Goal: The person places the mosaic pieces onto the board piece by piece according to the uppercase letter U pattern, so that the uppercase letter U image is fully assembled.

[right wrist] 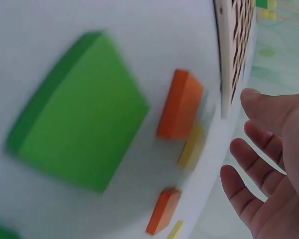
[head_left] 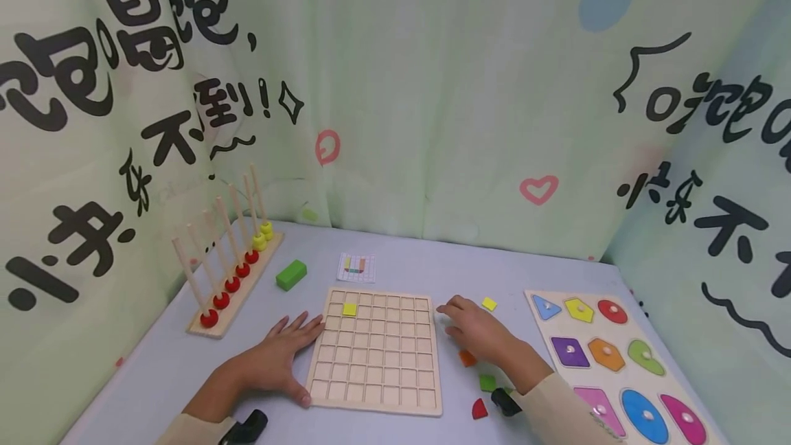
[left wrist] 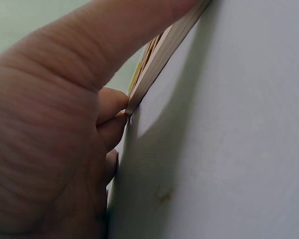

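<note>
A light wooden grid board [head_left: 383, 356] lies on the table in front of me, with one yellow square tile [head_left: 349, 309] in a cell near its upper left. My left hand [head_left: 274, 361] rests along the board's left side, fingers spread and thumb at the lower corner. In the left wrist view, that hand [left wrist: 50, 124] touches the board's edge. Just off the upper right side hovers my right hand [head_left: 482, 332], its thumb and fingers parted with nothing between them. Below it are an orange block [right wrist: 179, 107], a yellow block [right wrist: 192, 149] and a green block [right wrist: 84, 109].
Behind the board lies a small pattern card [head_left: 356, 277]; a green block [head_left: 291, 275] is left of it. A peg rack [head_left: 213, 325] with red and yellow beads stands far left. A shape puzzle board [head_left: 590, 376] lies right. A red piece [head_left: 479, 408] sits near the front.
</note>
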A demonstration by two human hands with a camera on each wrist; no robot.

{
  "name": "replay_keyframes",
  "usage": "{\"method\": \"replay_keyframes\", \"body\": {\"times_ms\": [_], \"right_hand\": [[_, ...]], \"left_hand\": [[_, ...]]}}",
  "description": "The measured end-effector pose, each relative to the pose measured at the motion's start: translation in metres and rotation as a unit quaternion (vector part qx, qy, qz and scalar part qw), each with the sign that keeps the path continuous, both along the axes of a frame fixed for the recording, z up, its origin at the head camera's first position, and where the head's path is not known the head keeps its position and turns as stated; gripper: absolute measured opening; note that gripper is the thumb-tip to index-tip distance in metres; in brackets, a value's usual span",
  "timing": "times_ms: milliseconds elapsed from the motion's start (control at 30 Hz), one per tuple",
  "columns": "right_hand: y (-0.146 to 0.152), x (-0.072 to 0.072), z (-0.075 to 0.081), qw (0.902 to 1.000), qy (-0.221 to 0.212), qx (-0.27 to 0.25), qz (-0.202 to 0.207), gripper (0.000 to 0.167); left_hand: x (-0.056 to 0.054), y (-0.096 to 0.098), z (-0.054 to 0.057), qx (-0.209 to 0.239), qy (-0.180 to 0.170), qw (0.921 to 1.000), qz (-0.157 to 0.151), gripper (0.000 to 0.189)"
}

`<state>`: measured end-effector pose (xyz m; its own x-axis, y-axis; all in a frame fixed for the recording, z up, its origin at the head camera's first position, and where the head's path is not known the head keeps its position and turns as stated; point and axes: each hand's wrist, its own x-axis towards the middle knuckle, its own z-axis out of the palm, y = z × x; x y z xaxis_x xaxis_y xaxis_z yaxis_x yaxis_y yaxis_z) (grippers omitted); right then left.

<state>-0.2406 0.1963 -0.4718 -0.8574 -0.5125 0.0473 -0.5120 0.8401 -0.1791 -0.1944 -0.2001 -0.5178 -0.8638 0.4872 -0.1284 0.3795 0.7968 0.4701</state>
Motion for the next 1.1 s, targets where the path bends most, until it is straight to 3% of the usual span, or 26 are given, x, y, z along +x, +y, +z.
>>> {"method": "replay_keyframes", "body": {"times_ms": [500,1100], "right_hand": [[0.037,0.003,-0.009,0.9998,0.007,0.000,-0.020,0.038],[0.038,0.006,-0.012,0.9989,-0.018,0.008,-0.043,0.035]], "left_hand": [[-0.001,0.000,0.004,0.001,0.007,1.0000,-0.004,0.133],[0.002,0.002,0.006,0.004,0.000,1.0000,0.001,0.131]]}}
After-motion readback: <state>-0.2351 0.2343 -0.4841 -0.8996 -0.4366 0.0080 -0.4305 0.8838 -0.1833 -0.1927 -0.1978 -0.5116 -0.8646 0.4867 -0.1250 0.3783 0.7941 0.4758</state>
